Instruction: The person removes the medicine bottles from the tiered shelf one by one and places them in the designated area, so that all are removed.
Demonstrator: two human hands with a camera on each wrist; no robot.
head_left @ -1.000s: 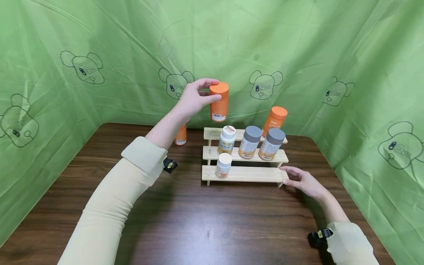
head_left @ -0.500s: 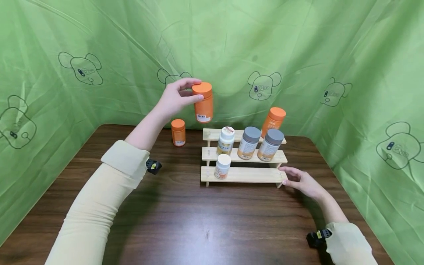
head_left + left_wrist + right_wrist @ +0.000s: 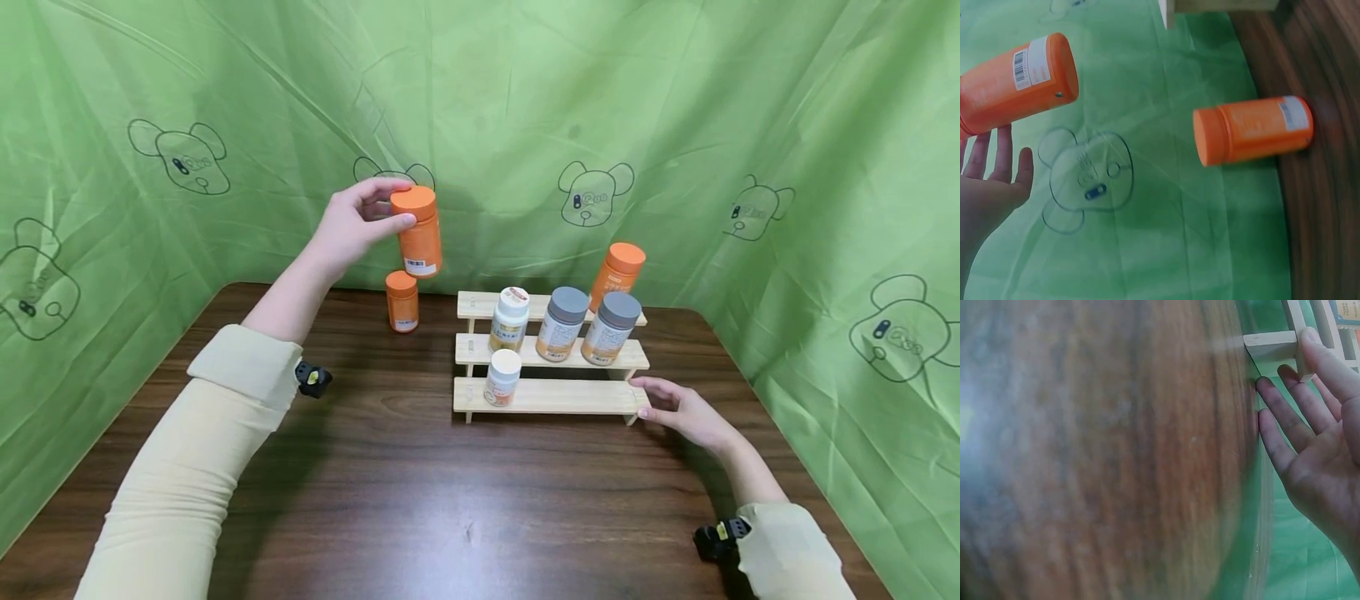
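Observation:
My left hand (image 3: 351, 227) grips a tall orange bottle (image 3: 418, 232) by its cap and holds it in the air, left of the wooden step rack (image 3: 570, 397). That bottle (image 3: 1017, 80) hangs just above a smaller orange bottle (image 3: 402, 302) standing on the table. In the left wrist view the smaller bottle (image 3: 1252, 129) stands apart from my left hand (image 3: 990, 182). My right hand (image 3: 678, 410) rests on the table, with straight fingers touching the right end of the rack's lowest step. In the right wrist view the fingers of my right hand (image 3: 1313, 434) lie against the rack's end (image 3: 1270, 345).
The rack holds a white-capped bottle (image 3: 502, 377) on the lowest step. A white bottle (image 3: 510, 320) and two grey-capped bottles (image 3: 564, 323) (image 3: 609, 328) stand on the middle step. An orange bottle (image 3: 619, 275) is on the top step. Green cloth walls surround the brown table (image 3: 465, 500).
My left hand has carried the tall orange bottle leftward, from above the rack's left end to above the small orange bottle. The right hand has stayed put.

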